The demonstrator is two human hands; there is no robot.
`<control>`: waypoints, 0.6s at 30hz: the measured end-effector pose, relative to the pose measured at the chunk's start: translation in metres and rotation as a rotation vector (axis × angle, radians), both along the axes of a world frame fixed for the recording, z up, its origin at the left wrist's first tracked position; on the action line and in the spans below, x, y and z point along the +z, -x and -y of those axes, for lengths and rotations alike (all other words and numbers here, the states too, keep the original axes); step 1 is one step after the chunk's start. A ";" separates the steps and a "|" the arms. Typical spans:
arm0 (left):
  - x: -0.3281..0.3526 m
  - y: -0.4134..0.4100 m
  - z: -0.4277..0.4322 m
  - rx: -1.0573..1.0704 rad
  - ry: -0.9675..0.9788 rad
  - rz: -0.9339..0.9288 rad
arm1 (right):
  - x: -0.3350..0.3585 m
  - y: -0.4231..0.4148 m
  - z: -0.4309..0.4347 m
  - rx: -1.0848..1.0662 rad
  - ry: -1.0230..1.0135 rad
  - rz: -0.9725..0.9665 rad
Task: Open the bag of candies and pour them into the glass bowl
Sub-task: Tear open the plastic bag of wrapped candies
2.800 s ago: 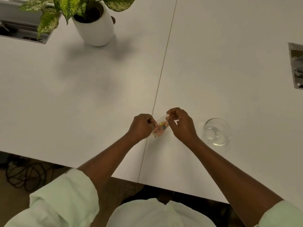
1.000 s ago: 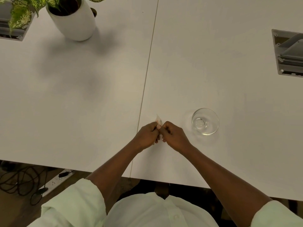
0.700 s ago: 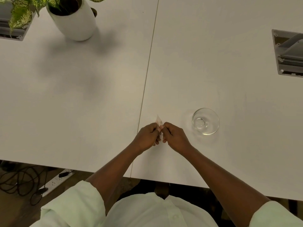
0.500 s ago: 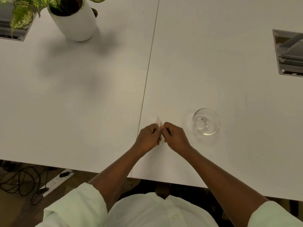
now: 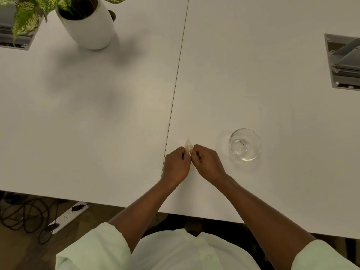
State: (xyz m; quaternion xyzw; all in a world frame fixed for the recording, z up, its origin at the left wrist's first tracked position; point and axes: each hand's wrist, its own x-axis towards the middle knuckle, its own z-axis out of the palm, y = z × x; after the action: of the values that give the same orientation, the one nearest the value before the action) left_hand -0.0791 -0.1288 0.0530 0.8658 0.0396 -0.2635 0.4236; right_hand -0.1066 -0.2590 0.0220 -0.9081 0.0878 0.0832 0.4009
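A small clear bag of candies [image 5: 188, 144] is pinched between my two hands just above the white table, near its front edge. Only the bag's pointed top corner shows past my fingers; the candies are hidden behind them. My left hand [image 5: 176, 165] grips the bag from the left and my right hand [image 5: 205, 163] grips it from the right, knuckles nearly touching. The glass bowl [image 5: 245, 144] stands upright and empty on the table, a short way to the right of my right hand.
A white pot with a green speckled plant [image 5: 88, 23] stands at the back left. Grey cable boxes are sunk into the table at the far left [image 5: 11, 38] and far right [image 5: 343, 63]. A seam [image 5: 176, 82] splits the table. Cables and a power strip [image 5: 67, 216] lie on the floor.
Since 2.8 s ago my hands have closed together over the bag, hiding the candies. Over the last second they have hardly moved; the bowl stays put.
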 end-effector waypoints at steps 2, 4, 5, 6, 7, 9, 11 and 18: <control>0.001 0.000 0.001 -0.001 -0.026 0.016 | 0.001 0.000 -0.001 -0.001 -0.005 0.000; 0.001 0.001 0.001 -0.005 -0.050 0.031 | 0.002 0.001 -0.001 -0.002 -0.003 -0.002; 0.001 0.001 0.002 -0.008 -0.058 0.040 | 0.003 0.001 -0.001 -0.002 0.001 -0.004; 0.002 0.001 0.002 -0.011 -0.065 0.047 | 0.003 0.000 -0.002 -0.001 0.004 -0.005; 0.002 0.001 0.002 -0.013 -0.071 0.052 | 0.003 0.000 -0.002 -0.001 0.007 -0.006; 0.003 0.001 0.003 -0.016 -0.081 0.061 | 0.004 -0.001 -0.001 0.002 0.009 -0.013; 0.005 0.001 0.004 -0.017 -0.086 0.066 | 0.005 -0.001 0.000 0.016 0.019 -0.018; 0.003 -0.001 -0.001 0.013 -0.079 0.060 | 0.013 -0.005 0.005 0.003 0.019 0.022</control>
State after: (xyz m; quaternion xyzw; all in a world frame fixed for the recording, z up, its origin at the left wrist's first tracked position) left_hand -0.0777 -0.1278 0.0559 0.8891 0.0432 -0.2329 0.3917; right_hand -0.1019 -0.2642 0.0348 -0.9129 0.0828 0.0727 0.3931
